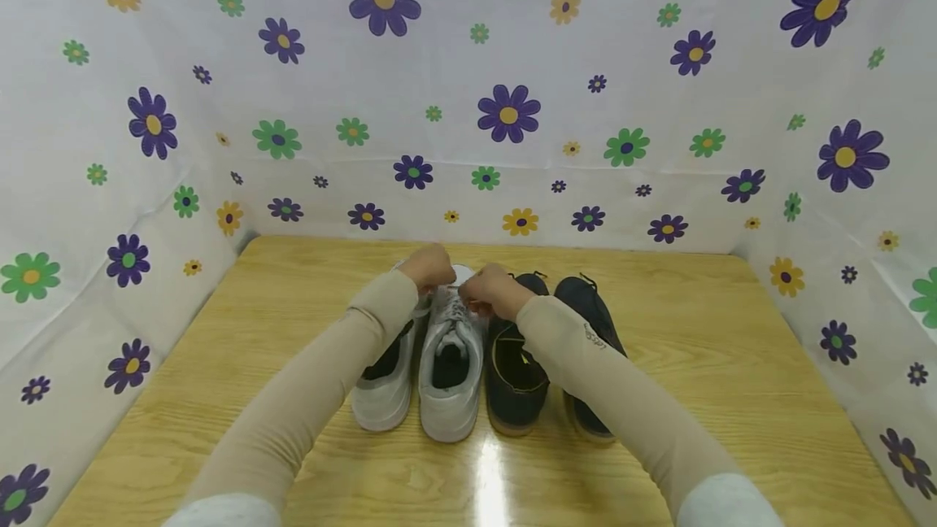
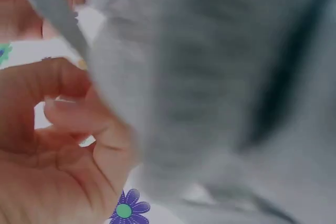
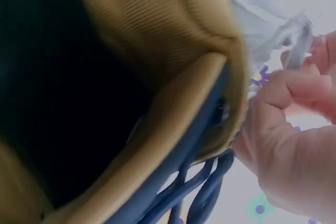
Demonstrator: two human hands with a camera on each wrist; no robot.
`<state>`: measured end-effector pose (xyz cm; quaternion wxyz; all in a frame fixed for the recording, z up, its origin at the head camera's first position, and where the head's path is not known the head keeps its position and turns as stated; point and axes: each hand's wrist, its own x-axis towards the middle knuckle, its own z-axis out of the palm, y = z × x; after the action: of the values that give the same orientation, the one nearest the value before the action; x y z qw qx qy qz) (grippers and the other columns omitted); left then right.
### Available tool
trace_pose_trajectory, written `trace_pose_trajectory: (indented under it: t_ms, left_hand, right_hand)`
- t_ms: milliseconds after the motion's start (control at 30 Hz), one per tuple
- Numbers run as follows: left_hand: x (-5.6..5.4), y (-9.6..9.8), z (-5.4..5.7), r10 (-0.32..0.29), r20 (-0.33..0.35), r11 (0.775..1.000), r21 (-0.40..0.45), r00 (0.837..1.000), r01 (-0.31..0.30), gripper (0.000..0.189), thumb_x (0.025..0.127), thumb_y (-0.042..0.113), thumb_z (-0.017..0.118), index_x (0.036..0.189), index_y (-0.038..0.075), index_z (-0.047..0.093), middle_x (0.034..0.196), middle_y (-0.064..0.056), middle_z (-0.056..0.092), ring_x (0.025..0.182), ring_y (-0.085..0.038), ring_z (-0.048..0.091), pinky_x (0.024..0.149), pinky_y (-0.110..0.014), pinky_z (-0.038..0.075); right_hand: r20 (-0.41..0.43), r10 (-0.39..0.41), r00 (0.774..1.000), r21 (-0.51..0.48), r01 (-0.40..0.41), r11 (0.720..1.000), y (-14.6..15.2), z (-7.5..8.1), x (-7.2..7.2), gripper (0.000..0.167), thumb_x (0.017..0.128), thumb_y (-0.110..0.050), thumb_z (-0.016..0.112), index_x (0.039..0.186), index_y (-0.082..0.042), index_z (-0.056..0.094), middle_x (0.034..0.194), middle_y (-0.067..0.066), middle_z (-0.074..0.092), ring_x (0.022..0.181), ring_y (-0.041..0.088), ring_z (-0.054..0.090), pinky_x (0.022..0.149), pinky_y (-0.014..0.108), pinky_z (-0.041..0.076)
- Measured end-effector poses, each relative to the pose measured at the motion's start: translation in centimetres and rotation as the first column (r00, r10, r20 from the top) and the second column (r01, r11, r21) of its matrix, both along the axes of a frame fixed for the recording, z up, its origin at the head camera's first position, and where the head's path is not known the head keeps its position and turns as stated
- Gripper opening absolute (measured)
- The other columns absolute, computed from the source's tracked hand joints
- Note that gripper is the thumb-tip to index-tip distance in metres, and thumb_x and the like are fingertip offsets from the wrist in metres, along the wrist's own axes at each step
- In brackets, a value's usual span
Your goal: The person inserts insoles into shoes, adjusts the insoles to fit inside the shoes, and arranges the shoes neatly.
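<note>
A pair of white sneakers stands side by side, the left white sneaker [image 1: 388, 389] and the right white sneaker [image 1: 449, 393], toes pointing away. My left hand [image 1: 430, 267] is above the front of the right white sneaker, and its curled fingers pinch a white shoelace [image 2: 55, 11]. Facing it, my right hand [image 1: 494, 289] grips the lace [image 3: 299, 51] between thumb and fingers, close beside the same shoe's tongue. In the left wrist view the near shoe fabric is blurred. The fingertips are partly hidden in the head view.
To the right stand a dark shoe [image 1: 516, 397] with a tan lining and a second dark shoe [image 1: 581, 299], partly behind my right sleeve [image 1: 615, 364]. All stand on a wooden table [image 1: 695, 324]. White cloth [image 1: 454, 55] with flower prints encloses the back and sides.
</note>
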<state>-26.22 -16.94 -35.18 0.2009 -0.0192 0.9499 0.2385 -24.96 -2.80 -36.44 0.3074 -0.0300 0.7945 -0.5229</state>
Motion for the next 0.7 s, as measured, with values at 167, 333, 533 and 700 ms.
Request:
trace_pose_trajectory:
  t_ms: [167,333,533,700]
  left_hand:
    - [0.2,-0.3,1.2,0.193,-0.059,0.884,0.444,0.979,-0.147,0.023,0.094,0.012,0.052,0.076,0.006,0.065,0.072,-0.002,0.054,0.062,-0.014,0.044,0.059,-0.031,0.044]
    - [0.3,0.0,1.9,0.217,-0.122,0.786,0.61,0.968,-0.1,0.028,0.097,0.015,0.048,0.115,0.005,0.067,0.124,-0.009,0.059,0.106,-0.023,0.053,0.089,-0.04,0.048]
    - [0.0,-0.4,2.3,0.275,-0.244,0.712,0.701,0.93,-0.027,0.031,0.095,0.008,0.049,0.124,0.005,0.06,0.125,-0.012,0.059,0.114,-0.028,0.053,0.095,-0.044,0.045]
    - [-0.3,-1.1,2.6,0.289,-0.32,0.717,0.697,0.902,0.018,0.037,0.095,0.007,0.05,0.131,0.006,0.055,0.125,-0.012,0.058,0.112,-0.027,0.053,0.089,-0.04,0.048]
  right_hand:
    - [-0.021,-0.151,0.988,-0.239,0.141,0.961,-0.3,-0.1,-0.3,0.023,0.096,-0.01,0.056,0.116,-0.001,0.062,0.111,0.011,0.058,0.085,0.022,0.054,0.075,0.031,0.048]
    - [-0.104,-0.138,0.985,-0.323,0.098,0.941,0.6,-0.6,0.3,0.029,0.094,-0.004,0.058,0.121,0.006,0.06,0.127,0.019,0.056,0.114,0.033,0.056,0.099,0.043,0.045]
    - [-0.271,-0.104,0.957,-0.317,0.013,0.948,1.4,-0.1,0.9,0.027,0.092,-0.002,0.06,0.118,0.0,0.067,0.117,0.016,0.065,0.1,0.029,0.063,0.095,0.048,0.047]
    - [-0.482,0.038,0.876,-0.219,-0.162,0.962,2.3,0.1,1.0,0.039,0.093,-0.003,0.06,0.132,-0.01,0.06,0.118,0.012,0.066,0.093,0.035,0.063,0.067,0.033,0.048]
